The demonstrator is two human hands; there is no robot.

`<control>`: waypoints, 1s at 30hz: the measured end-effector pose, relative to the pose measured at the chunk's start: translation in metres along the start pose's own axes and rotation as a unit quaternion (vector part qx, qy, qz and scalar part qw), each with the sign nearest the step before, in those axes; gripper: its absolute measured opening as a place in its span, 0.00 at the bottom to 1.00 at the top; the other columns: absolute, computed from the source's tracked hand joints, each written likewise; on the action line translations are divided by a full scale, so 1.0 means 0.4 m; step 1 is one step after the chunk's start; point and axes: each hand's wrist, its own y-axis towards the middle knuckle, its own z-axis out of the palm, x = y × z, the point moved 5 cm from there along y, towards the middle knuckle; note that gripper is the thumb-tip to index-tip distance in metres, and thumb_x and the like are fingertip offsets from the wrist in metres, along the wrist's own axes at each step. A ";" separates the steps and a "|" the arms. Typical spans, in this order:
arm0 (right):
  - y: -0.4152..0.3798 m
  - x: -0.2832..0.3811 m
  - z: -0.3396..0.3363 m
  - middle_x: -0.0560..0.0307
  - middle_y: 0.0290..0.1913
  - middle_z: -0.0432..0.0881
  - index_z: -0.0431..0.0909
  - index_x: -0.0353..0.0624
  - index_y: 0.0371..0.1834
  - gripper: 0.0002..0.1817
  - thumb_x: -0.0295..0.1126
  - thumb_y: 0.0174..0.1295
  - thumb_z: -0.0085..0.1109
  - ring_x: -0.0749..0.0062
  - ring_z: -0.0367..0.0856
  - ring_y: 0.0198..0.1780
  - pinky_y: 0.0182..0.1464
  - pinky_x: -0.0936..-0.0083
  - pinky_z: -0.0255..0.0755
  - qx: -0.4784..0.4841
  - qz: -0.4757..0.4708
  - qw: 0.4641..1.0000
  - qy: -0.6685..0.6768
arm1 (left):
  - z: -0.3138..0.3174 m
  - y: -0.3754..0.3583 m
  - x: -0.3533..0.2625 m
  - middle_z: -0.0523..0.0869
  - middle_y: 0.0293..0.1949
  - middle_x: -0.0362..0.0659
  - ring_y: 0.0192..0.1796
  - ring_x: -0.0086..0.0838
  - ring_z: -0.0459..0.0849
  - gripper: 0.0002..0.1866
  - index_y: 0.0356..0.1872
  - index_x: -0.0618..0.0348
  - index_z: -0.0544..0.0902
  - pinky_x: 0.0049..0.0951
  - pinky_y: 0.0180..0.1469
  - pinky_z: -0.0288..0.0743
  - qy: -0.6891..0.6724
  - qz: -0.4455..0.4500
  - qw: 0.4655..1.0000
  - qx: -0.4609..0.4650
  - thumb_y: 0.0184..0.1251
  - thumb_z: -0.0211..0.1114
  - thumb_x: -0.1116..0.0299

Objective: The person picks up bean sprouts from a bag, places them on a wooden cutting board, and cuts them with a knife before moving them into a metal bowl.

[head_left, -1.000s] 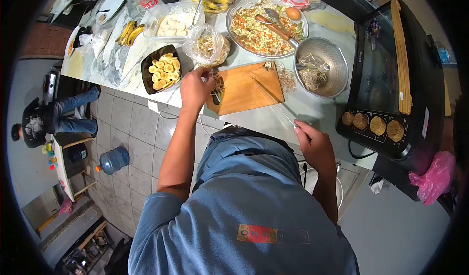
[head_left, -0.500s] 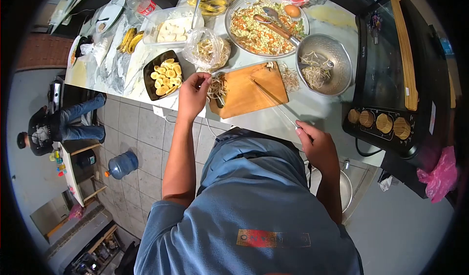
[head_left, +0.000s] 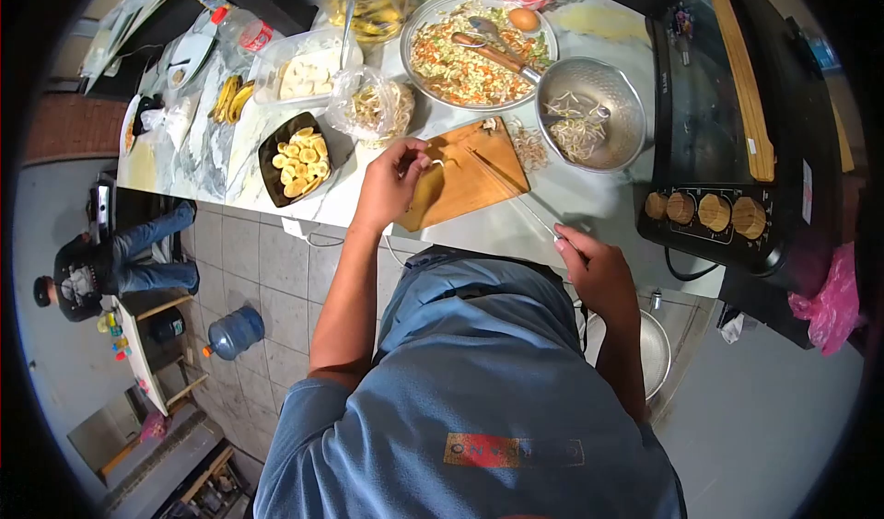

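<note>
My left hand (head_left: 394, 183) is pinched over the left part of the wooden cutting board (head_left: 470, 192), with a pale bean sprout (head_left: 437, 163) at its fingertips. In my right hand (head_left: 597, 266) is the handle of a thin knife (head_left: 517, 197), whose blade reaches over the board's right side. The sprout pile by the board's left edge is hidden behind my left hand. Thin sprout scraps (head_left: 529, 144) lie past the board's right edge. A metal bowl (head_left: 631, 95) holds more bean sprouts (head_left: 575, 130). A plastic bag of sprouts (head_left: 373, 109) sits behind my left hand.
A tray of chopped vegetables (head_left: 433, 81) stands at the back, with an egg (head_left: 524, 20). Banana slices fill a dark bowl (head_left: 267, 155) at left. A black toaster oven (head_left: 727, 141) bounds the right. Another person (head_left: 87, 275) is at far left.
My left hand has moved right, from the sprout pile to over the board, with a sprout at its fingertips. My right hand and knife stay nearly in place; the view has shifted slightly.
</note>
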 end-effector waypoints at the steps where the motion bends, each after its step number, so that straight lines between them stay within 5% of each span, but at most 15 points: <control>1: -0.002 -0.003 -0.001 0.41 0.36 0.88 0.86 0.50 0.59 0.19 0.45 0.71 0.61 0.49 0.89 0.39 0.47 0.64 0.79 -0.018 -0.025 0.999 0.013 | 0.013 0.005 -0.004 0.89 0.38 0.43 0.44 0.23 0.88 0.09 0.52 0.66 0.82 0.24 0.46 0.80 0.004 0.009 1.000 0.002 0.75 0.63 0.78; 6: -0.018 -0.029 -0.010 0.41 0.35 0.88 0.85 0.52 0.60 0.19 0.46 0.72 0.60 0.49 0.89 0.39 0.47 0.63 0.79 -0.023 0.002 1.000 0.003 | 0.046 0.024 -0.011 0.90 0.42 0.49 0.41 0.30 0.89 0.11 0.52 0.65 0.83 0.29 0.46 0.82 0.110 0.034 0.993 0.013 0.71 0.68 0.77; 9: -0.020 -0.037 -0.010 0.42 0.36 0.88 0.85 0.52 0.61 0.20 0.46 0.71 0.61 0.50 0.89 0.40 0.48 0.64 0.79 -0.021 0.014 1.000 0.009 | 0.058 0.030 -0.013 0.90 0.42 0.42 0.45 0.21 0.88 0.12 0.54 0.63 0.83 0.26 0.50 0.80 0.128 0.047 0.990 0.020 0.72 0.68 0.76; 11: -0.021 -0.043 -0.008 0.42 0.36 0.88 0.85 0.52 0.61 0.20 0.47 0.71 0.61 0.50 0.89 0.41 0.48 0.64 0.79 -0.014 0.029 0.999 0.014 | 0.079 0.031 -0.018 0.90 0.44 0.49 0.42 0.33 0.90 0.13 0.52 0.65 0.83 0.31 0.47 0.82 0.104 0.059 0.993 0.015 0.69 0.69 0.77; 21: -0.016 -0.051 -0.013 0.43 0.36 0.88 0.85 0.51 0.60 0.20 0.46 0.71 0.61 0.52 0.89 0.39 0.47 0.65 0.78 -0.016 0.033 0.999 0.030 | 0.104 0.021 -0.001 0.90 0.45 0.47 0.49 0.28 0.90 0.11 0.52 0.66 0.84 0.28 0.55 0.82 -0.066 0.034 0.997 0.005 0.70 0.67 0.80; 27: -0.011 -0.049 -0.003 0.42 0.34 0.88 0.86 0.50 0.59 0.19 0.45 0.71 0.61 0.53 0.89 0.35 0.44 0.66 0.78 -0.029 0.003 0.999 0.031 | 0.097 0.017 -0.014 0.88 0.50 0.48 0.52 0.33 0.89 0.13 0.52 0.64 0.83 0.30 0.55 0.81 0.133 0.039 0.988 0.064 0.67 0.70 0.79; 30: -0.007 -0.039 -0.003 0.42 0.31 0.87 0.86 0.50 0.59 0.19 0.45 0.71 0.61 0.56 0.88 0.32 0.42 0.68 0.77 -0.010 0.011 0.999 0.042 | 0.095 0.006 -0.036 0.87 0.50 0.51 0.52 0.42 0.88 0.15 0.52 0.63 0.84 0.35 0.53 0.81 0.184 0.122 0.975 0.034 0.65 0.73 0.76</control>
